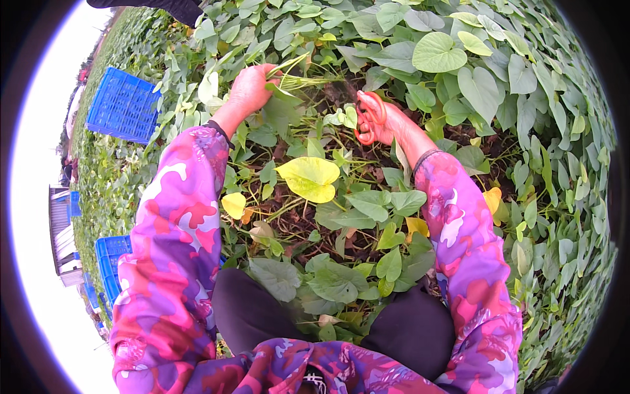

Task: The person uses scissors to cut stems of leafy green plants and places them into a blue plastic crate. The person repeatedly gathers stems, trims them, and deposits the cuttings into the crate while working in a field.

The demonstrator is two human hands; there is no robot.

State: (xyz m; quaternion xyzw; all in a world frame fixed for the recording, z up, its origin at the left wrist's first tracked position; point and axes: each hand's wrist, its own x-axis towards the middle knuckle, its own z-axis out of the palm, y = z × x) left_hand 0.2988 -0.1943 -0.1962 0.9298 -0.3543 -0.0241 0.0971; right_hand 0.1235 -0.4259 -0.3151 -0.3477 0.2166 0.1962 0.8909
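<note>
My left hand [251, 90] is closed round a small bunch of green leafy stems [298, 82], whose thin stalks stick out to the right of my fingers. Scissors with orange-red handles [369, 117] sit in my right hand [398, 129], the fingers wrapped through the loops. Their blades point up and left toward the stems, but are too dark and blurred to tell whether they touch them. Below and between my hands, a large yellow heart-shaped leaf [308, 178] stands out among the green vines.
Dense heart-leaved vines [485, 92] spread all around me and over my dark-trousered knees' edges. A blue plastic crate [123, 105] stands at the far left, another blue crate [111, 262] nearer on the left. A dark sleeve or trouser leg [167, 8] shows at the top left.
</note>
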